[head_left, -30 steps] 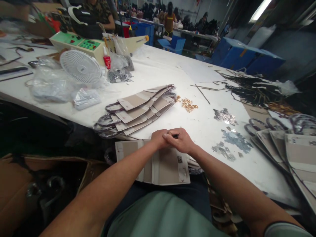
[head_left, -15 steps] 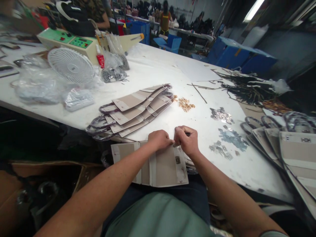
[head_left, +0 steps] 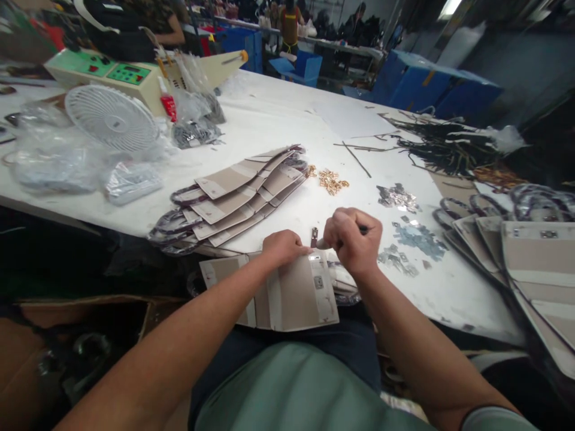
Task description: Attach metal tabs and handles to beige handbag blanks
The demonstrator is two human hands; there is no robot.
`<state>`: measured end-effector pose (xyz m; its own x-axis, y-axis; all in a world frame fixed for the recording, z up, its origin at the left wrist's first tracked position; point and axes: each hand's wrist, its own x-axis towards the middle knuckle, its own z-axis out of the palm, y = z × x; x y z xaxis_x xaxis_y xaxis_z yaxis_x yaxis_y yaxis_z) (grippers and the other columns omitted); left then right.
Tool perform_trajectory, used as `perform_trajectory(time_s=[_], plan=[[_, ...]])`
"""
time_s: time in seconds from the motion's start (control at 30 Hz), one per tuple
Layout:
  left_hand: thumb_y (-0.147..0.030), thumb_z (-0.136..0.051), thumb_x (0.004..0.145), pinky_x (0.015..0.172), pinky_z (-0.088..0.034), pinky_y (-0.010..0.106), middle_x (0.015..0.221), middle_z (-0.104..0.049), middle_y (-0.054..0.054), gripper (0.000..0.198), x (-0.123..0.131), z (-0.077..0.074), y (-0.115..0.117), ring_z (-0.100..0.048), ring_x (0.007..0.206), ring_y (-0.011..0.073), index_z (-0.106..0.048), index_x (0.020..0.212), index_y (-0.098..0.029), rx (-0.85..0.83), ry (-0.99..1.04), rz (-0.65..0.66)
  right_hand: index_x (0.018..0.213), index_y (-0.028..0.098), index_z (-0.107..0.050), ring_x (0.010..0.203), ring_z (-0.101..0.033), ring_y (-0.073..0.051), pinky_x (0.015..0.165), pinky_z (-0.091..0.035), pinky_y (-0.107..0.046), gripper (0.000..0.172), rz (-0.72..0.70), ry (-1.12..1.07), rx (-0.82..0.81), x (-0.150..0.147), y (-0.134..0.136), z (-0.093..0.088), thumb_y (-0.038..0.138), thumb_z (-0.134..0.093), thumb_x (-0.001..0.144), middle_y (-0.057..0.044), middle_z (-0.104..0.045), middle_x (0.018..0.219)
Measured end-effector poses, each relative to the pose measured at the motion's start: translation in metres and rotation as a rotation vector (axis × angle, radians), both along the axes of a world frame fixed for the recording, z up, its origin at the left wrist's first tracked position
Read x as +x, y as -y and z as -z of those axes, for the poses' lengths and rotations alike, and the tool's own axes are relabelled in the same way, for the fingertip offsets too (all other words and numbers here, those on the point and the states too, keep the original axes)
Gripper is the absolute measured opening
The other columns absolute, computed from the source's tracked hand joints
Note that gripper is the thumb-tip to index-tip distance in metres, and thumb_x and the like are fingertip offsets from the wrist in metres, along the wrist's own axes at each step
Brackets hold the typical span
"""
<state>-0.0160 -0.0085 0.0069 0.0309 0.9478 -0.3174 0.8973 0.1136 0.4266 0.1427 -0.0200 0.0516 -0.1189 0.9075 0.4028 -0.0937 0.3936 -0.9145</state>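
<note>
White table (head_left: 278, 120) spans the view. Beige panel (head_left: 294, 299) lies open at its near edge. Left hand (head_left: 283, 248) on panel's top edge; cannot tell if it pinches anything. Right hand (head_left: 353, 239) fisted round mostly hidden tool (head_left: 363, 229).

A white fan (head_left: 112, 117) stands at the left of the white table (head_left: 269, 114), with clear plastic bags (head_left: 58, 161) in front of it. Behind it sits a cream machine (head_left: 101, 70) with green panels, a red bottle (head_left: 169, 106) just beside. Dark strips (head_left: 440, 149) lie heaped toward the right. Beyond the table are blue boxes (head_left: 417, 81) and, farther back, a person (head_left: 288, 27) in an apron. A lamp (head_left: 450, 8) glows above.
</note>
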Motion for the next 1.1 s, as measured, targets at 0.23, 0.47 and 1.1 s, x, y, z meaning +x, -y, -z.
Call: perform_trajectory(time_s=[0.23,0.47,1.1], plan=[[-0.074,-0.065,0.077,0.067,-0.044,0.032,0.090,-0.080,0.003,0.046,0.002,-0.001,0.003,-0.072,0.082,0.0243,-0.082,0.083,-0.032,0.022,-0.019,-0.007,0.053,0.023,-0.046,0.052,-0.043,-0.013,0.056,-0.035,-0.029,0.051,-0.019,0.336,-0.106,0.022,0.006,0.005,0.045,-0.061,0.096,0.004,-0.047,0.050],[-0.070,-0.070,0.077,0.069,-0.048,0.033,0.086,-0.079,0.003,0.043,0.002,-0.001,0.001,-0.071,0.080,0.0244,-0.080,0.082,-0.029,0.081,0.010,-0.001,0.080,0.024,-0.068,0.066,-0.055,-0.016,0.059,-0.030,-0.028,0.022,-0.120,1.235,-0.121,0.044,0.001,0.022,0.044,-0.076,0.082,0.001,-0.068,0.071],[-0.058,-0.079,0.080,0.131,-0.016,0.056,0.166,-0.042,0.013,0.092,0.032,0.045,0.153,-0.034,0.154,0.0340,-0.043,0.159,-0.027,0.526,-0.089,0.452,0.094,0.026,-0.076,0.081,-0.068,-0.021,0.061,-0.035,-0.028,0.027,-0.099,1.402,-0.133,0.045,-0.004,0.033,0.051,-0.073,0.082,-0.003,-0.078,0.090]])
